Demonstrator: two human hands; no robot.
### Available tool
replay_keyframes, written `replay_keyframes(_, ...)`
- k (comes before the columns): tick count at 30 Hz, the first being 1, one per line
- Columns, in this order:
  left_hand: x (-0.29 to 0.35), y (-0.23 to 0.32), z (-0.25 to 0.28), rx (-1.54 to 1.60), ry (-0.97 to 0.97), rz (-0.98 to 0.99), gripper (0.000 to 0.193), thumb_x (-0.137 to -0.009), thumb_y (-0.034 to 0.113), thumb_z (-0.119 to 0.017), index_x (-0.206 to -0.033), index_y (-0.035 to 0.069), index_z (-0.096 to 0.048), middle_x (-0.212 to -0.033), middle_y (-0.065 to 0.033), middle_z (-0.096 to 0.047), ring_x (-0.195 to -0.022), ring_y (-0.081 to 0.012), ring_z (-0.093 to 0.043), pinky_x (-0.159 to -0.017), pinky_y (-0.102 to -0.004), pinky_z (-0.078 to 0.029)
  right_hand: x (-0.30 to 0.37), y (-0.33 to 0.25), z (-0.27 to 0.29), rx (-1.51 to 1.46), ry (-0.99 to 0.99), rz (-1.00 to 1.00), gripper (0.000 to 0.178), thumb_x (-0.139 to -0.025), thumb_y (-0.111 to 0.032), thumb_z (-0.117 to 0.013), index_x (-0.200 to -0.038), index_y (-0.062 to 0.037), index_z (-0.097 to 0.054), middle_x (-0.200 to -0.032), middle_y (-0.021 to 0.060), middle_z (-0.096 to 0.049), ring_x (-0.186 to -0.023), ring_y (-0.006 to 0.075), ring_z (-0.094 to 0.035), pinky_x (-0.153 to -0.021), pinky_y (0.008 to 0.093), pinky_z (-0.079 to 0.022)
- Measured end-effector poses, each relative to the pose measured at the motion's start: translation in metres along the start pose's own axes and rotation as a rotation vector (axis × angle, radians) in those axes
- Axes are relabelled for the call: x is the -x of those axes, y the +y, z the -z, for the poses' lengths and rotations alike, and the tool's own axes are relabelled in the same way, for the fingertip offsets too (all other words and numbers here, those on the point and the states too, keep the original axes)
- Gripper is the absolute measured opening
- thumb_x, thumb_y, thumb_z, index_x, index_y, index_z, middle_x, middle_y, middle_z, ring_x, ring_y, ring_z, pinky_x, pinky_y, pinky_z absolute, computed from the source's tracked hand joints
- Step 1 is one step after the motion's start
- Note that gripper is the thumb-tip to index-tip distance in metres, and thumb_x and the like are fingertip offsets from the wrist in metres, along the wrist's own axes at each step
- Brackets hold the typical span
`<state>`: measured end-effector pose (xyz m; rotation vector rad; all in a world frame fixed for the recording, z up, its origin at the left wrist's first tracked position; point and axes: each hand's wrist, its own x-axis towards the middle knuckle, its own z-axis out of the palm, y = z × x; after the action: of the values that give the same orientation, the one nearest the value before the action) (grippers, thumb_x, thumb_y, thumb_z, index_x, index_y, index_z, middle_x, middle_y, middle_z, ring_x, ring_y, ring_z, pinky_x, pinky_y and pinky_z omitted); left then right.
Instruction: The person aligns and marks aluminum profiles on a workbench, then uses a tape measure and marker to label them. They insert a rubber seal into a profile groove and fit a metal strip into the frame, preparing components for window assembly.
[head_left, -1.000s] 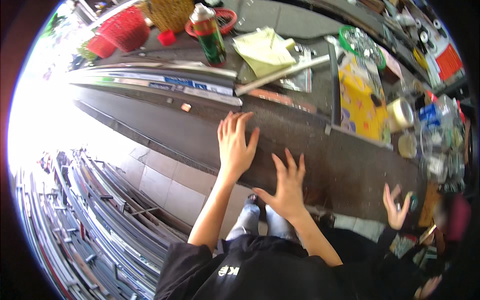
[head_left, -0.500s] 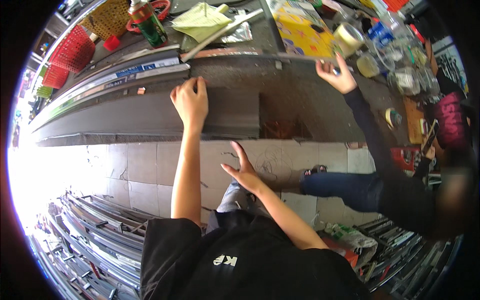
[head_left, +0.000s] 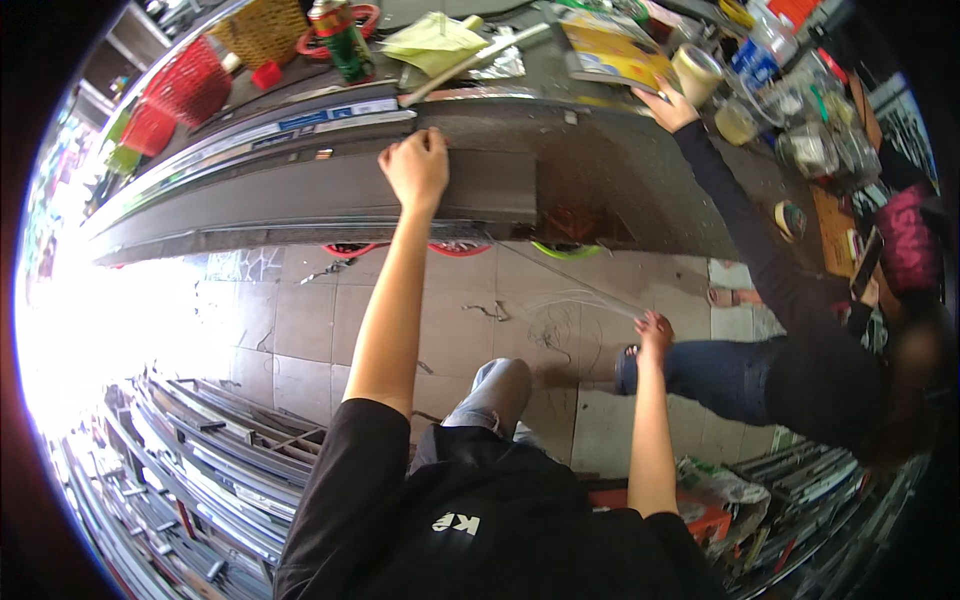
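Note:
A long dark grey panel point(head_left: 300, 195) lies along the front of the workbench. My left hand point(head_left: 416, 170) is closed at its far edge, fingers curled down; whatever they pinch is hidden. Out to the right, beyond the bench's front edge, my right hand point(head_left: 655, 335) is closed on the end of a thin pale strip point(head_left: 575, 282). That strip runs taut and slanting from the panel's front edge, below my left hand, to my right fingers. Behind the panel lie several long wrapped profiles point(head_left: 320, 118).
A co-worker's hand point(head_left: 672, 105) touches a yellow booklet point(head_left: 615, 48) at the back right. Clear plastic containers point(head_left: 805, 150) and tape rolls point(head_left: 790, 220) stand beyond. Red baskets point(head_left: 190, 80) and a green spray can point(head_left: 343, 45) sit back left. Racked metal profiles point(head_left: 200, 450) fill the space behind me.
My right hand, open near the bench's front edge before, has swung right and closed on the strip, now stretched out. The co-worker's hand has reached the booklet. The view has shifted slightly.

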<state>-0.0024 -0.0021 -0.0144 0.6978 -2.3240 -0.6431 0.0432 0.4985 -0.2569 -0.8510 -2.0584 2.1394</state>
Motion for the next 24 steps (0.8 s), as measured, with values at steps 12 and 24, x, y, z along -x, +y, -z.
replay_keyframes(12, -0.008, -0.010, 0.010, 0.320, -0.241, 0.033, 0.037, -0.099, 0.038, -0.050, -0.094, 0.013, -0.077, -0.094, -0.0112, -0.073, -0.105, -0.0271, -0.063, -0.111, -0.0437, -0.030, -0.048, -0.002, 0.124, -0.235, -0.177, -0.224, 0.019, -0.093, -0.014, -0.064, -0.108, -0.0022, -0.065, -0.104, 0.0129, -0.071, -0.091, 0.0262, -0.071, -0.084, 0.0345, -0.059)
replay_keyframes(24, -0.031, -0.204, 0.202, -0.040, -0.610, -0.501, 0.119, -0.050, 0.054, -0.091, -0.154, 0.029, -0.040, -0.166, -0.0149, -0.023, -0.154, -0.0400, -0.013, -0.125, -0.0566, -0.011, -0.020, -0.157, -0.015, 1.122, 0.296, 0.384, 0.036, -0.098, -0.025, -0.061, -0.119, 0.0035, -0.067, -0.106, 0.0201, -0.074, -0.095, 0.0367, -0.071, -0.081, 0.0423, -0.057)
